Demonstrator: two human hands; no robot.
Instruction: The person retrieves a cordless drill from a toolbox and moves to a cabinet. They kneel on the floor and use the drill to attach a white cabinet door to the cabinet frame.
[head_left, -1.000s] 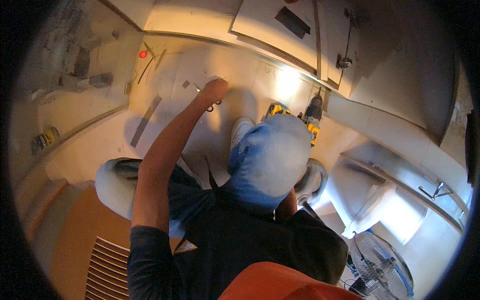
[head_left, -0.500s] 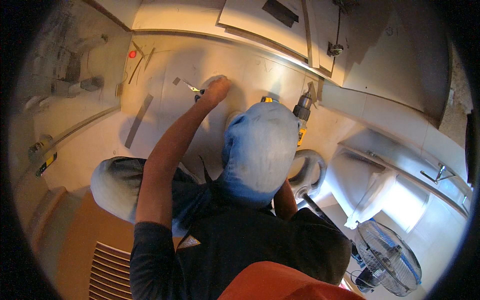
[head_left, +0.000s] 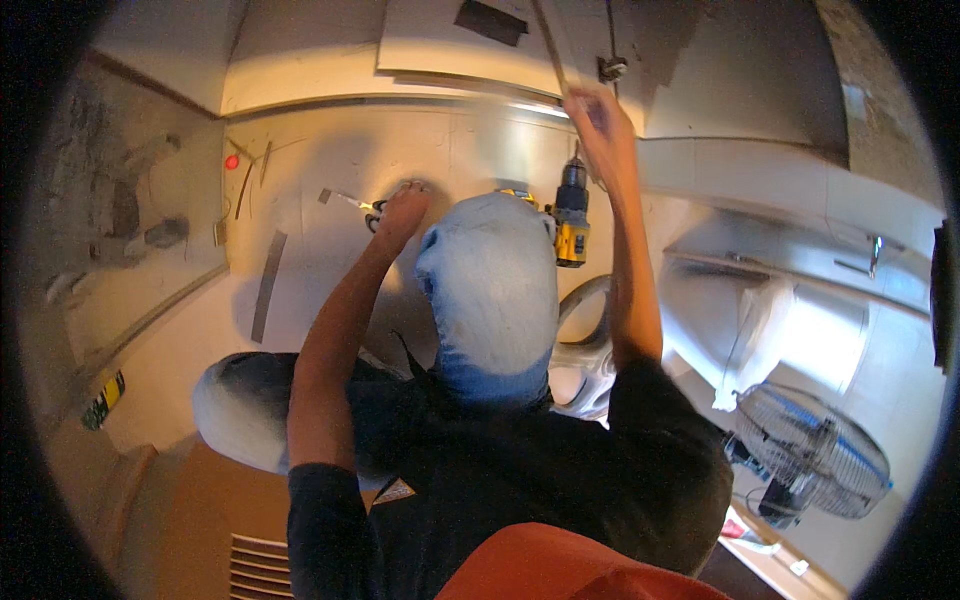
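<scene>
My left hand is closed, knuckles up, low over the pale floor, left of my raised knee. Whatever lies under its fingers is hidden. Right beside it are the dark handles of a pair of scissors, whose blades point left toward a small grey scrap. My right hand is stretched forward, somewhat blurred, its fingers closed round the lower end of a long thin strip that leans on the white cabinet panel. Just below that hand stands a yellow and black drill.
On the left lie a dark flat strip, thin offcuts and a red round object. A yellow and black tool is farther left. Right of my knee is a grey curved hose; a fan stands at the lower right.
My right hand has come out from behind my knee and reached forward to the strip. The left hand stays beside the scissors. The whole view has shifted with my head.
</scene>
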